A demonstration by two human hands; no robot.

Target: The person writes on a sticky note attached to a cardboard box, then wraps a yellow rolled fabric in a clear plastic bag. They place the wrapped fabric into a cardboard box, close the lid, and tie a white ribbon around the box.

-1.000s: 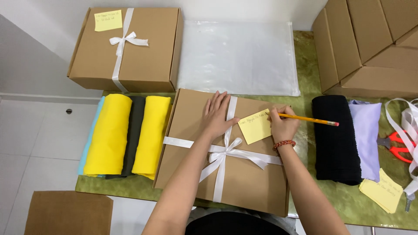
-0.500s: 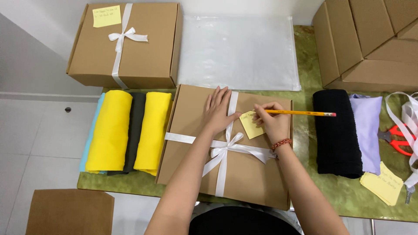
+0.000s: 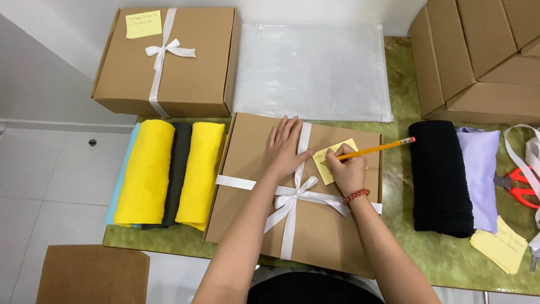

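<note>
Pencil (image 3: 371, 150) now gripped in right hand (image 3: 346, 171) fingers, tip down on yellow note (image 3: 326, 163), writing apparently underway; left hand (image 3: 287, 147) flat, open, steadying ribboned box (image 3: 253, 186) near table (image 3: 405, 225) front edge.

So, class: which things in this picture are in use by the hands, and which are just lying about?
In use: right hand, yellow pencil, yellow sticky note, left hand, brown cardboard box with white ribbon.

Lying about: second ribboned cardboard box, yellow folded cloths, black folded cloth, red scissors, clear plastic bag.
</note>
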